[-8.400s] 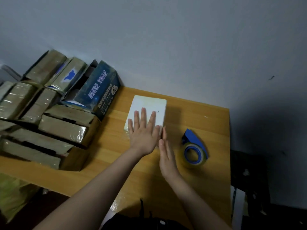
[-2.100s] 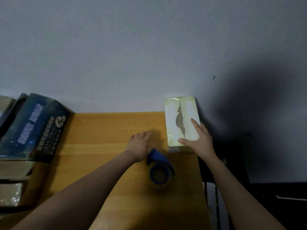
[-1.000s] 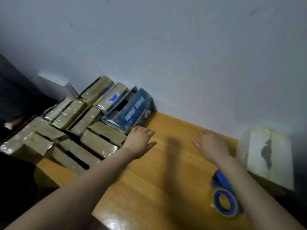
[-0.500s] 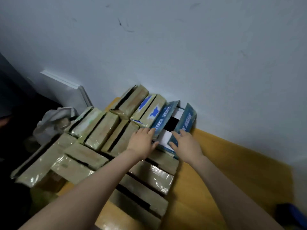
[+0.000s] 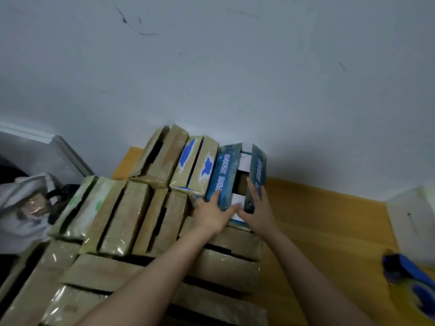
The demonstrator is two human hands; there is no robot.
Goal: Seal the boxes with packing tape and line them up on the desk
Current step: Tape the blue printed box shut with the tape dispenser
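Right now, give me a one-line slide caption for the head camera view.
The left hand and right hand hold the open flaps of a blue box beside taped boxes on the wooden desk.

Grey wall (image 5: 211,67): painted, plain, fills the upper part of the view. Dark scuff marks (image 5: 131,24) noted high on the wall, left of its centre; a few fainter specks further right. White-framed panel (image 5: 54,142) stands against the foot of the wall at its far left. Crumpled white bag (image 5: 18,208) lies below that stretch of wall, in front of the panel. Black object (image 5: 61,191) beside the bag; type cannot be determined.
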